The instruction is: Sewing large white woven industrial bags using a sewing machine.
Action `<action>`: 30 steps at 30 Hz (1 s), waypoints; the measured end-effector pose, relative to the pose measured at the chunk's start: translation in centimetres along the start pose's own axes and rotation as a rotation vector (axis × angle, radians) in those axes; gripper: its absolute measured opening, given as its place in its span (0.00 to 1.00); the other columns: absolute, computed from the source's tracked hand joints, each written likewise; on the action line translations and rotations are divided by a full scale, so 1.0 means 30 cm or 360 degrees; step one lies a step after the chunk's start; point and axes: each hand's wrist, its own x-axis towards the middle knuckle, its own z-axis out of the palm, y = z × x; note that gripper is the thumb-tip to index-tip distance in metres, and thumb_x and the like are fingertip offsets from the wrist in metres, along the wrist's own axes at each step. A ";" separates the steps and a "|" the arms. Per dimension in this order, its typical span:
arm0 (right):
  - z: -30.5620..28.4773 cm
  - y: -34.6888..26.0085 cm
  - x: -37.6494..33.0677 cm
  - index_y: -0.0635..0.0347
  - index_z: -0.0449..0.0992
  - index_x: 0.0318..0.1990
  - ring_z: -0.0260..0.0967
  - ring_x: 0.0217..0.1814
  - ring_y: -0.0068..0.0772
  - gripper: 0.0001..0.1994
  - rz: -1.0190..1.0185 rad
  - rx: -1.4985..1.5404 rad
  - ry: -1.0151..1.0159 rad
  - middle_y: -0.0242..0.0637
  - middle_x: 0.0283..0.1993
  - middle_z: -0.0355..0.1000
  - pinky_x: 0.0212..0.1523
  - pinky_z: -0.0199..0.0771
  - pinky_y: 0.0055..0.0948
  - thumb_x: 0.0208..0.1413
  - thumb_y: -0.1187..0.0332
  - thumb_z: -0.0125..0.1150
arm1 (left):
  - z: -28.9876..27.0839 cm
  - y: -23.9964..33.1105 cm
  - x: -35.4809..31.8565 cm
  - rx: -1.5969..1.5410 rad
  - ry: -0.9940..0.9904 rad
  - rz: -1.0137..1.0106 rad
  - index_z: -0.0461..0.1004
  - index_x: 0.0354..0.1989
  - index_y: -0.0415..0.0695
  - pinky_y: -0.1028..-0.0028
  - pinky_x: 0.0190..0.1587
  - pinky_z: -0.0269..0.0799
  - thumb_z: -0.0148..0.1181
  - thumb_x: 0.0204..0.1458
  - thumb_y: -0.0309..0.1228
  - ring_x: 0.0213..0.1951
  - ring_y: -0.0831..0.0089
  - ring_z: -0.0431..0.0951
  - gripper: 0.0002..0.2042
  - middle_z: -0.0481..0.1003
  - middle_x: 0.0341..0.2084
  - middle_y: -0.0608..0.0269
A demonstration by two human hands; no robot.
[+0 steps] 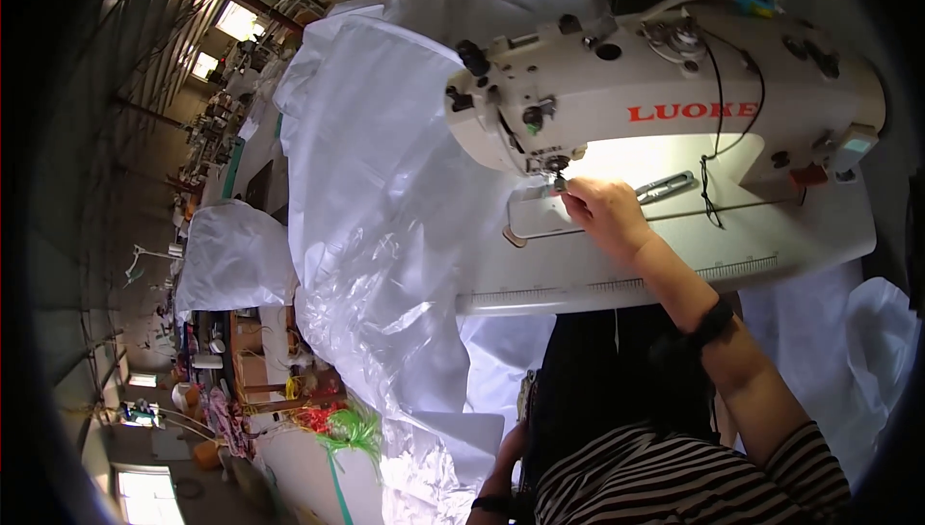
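Observation:
My right hand (607, 212) reaches across the bed of a white sewing machine (540, 154), with its fingers pinched together right by the needle and presser foot (557, 181). Whatever sits between those fingertips is too small to make out. Just behind that hand, grey thread snips (667, 186) lie on the lit machine bed. Down by my body, part of my left hand (513, 448) shows beyond a black wristband; its fingers are hidden. A large sheet of white, shiny fabric (376, 149) spreads left of the machine head.
A printed ruler (684, 273) runs along the table's front edge. A black cord (711, 188) hangs off the machine arm. To the left are a white bundle (236, 255), green and red strands (352, 429) and cluttered shelving (260, 361). More white fabric (882, 352) hangs at the right.

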 end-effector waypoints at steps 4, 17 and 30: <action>-0.033 0.048 -0.080 0.53 0.79 0.43 0.70 0.25 0.41 0.10 0.0160 0.0576 0.0101 0.39 0.24 0.70 0.29 0.70 0.36 0.52 0.74 0.61 | -0.025 0.038 0.030 -0.0156 -0.0117 0.0173 0.71 0.53 0.36 0.59 0.52 0.70 0.52 0.57 0.37 0.49 0.49 0.77 0.20 0.78 0.41 0.39; -0.481 -0.044 -1.639 0.55 0.78 0.47 0.74 0.41 0.45 0.14 0.1959 -0.0152 -0.0211 0.42 0.39 0.75 0.42 0.72 0.40 0.55 0.63 0.58 | -0.070 0.531 0.195 0.0000 -0.0747 0.0266 0.68 0.56 0.36 0.61 0.54 0.71 0.54 0.57 0.28 0.54 0.52 0.73 0.19 0.72 0.52 0.43; -0.307 -0.024 -1.980 0.53 0.75 0.53 0.74 0.50 0.52 0.21 0.1953 -0.0167 -0.1199 0.50 0.48 0.76 0.51 0.73 0.44 0.55 0.54 0.55 | -0.584 0.842 0.397 0.0015 -0.0131 0.0708 0.67 0.58 0.38 0.62 0.55 0.71 0.56 0.56 0.26 0.56 0.54 0.71 0.20 0.70 0.55 0.46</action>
